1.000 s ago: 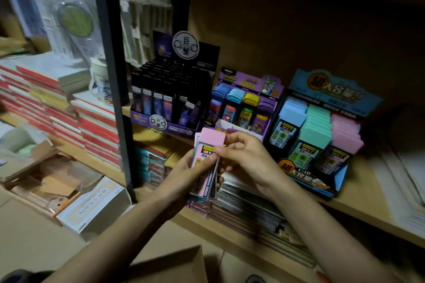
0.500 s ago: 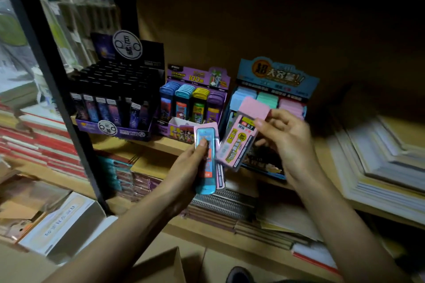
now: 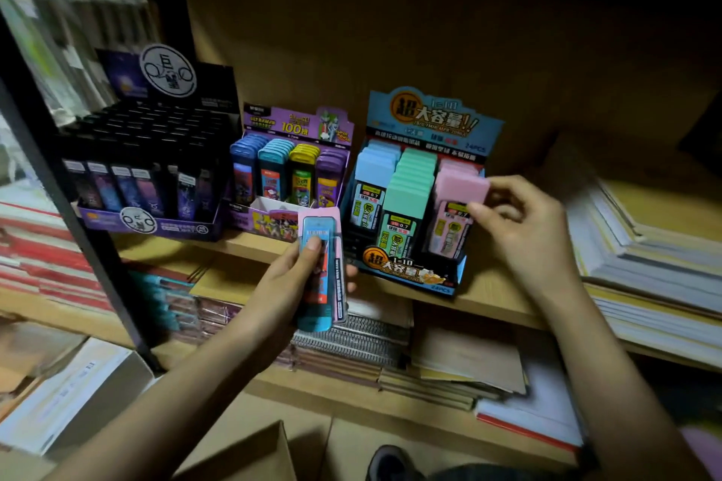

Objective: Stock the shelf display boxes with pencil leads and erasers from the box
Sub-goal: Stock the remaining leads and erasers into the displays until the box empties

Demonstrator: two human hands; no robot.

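Observation:
My right hand (image 3: 519,219) grips a pink-topped lead case (image 3: 459,191) by its cap, standing it at the front of the pink row in the blue display box (image 3: 414,273). That box has blue, green and pink rows. Below the shelf edge my left hand (image 3: 289,285) holds a small stack of cases, a teal lead case (image 3: 318,273) in front and a pink one behind it. To the left stand the purple display box (image 3: 269,223) with four coloured rows and the black display box (image 3: 148,225) of dark cases.
Stacks of paper and books (image 3: 644,246) lie to the right on the wooden shelf (image 3: 500,305). Spiral notebooks (image 3: 351,340) fill the shelf below. A black upright post (image 3: 78,230) stands left. A cardboard box flap (image 3: 242,457) shows at the bottom, next to a shoe (image 3: 390,465).
My right hand has carried the pink case away from the stack and up to the right, into the pink row of the blue box. My left hand stays low with the remaining cases.

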